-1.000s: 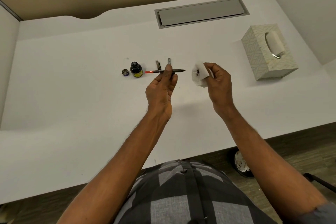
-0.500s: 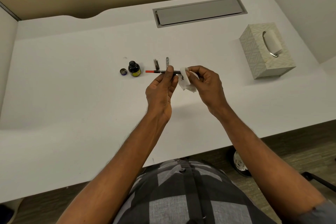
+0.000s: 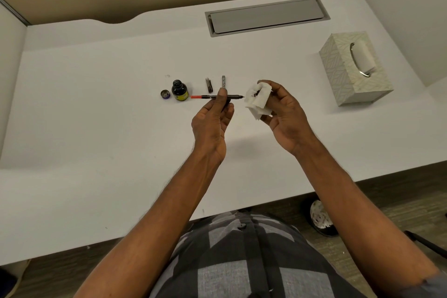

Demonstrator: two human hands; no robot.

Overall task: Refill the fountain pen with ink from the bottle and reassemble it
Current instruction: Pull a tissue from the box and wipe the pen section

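My left hand [image 3: 214, 118] pinches the pen's inner section [image 3: 235, 97] level above the desk: a black grip with the nib pointing right and a red converter end sticking out to the left. My right hand [image 3: 281, 110] grips a crumpled white tissue [image 3: 257, 100] with dark ink stains, just right of the nib and apart from it. The open ink bottle [image 3: 179, 91] stands on the desk with its cap [image 3: 165, 94] lying to its left. Two grey pen parts, one [image 3: 209, 84] and the other [image 3: 223, 81], lie behind my left fingers.
A patterned tissue box [image 3: 338, 72] stands at the right of the white desk [image 3: 96, 128]. A grey cable hatch [image 3: 266, 16] is set into the desk's far side. Partition walls close in the left, back and right.
The tissue closed around the nib half a second ago. Now my right hand has drawn it back to the right, off the nib. My left hand has held the pen section still.
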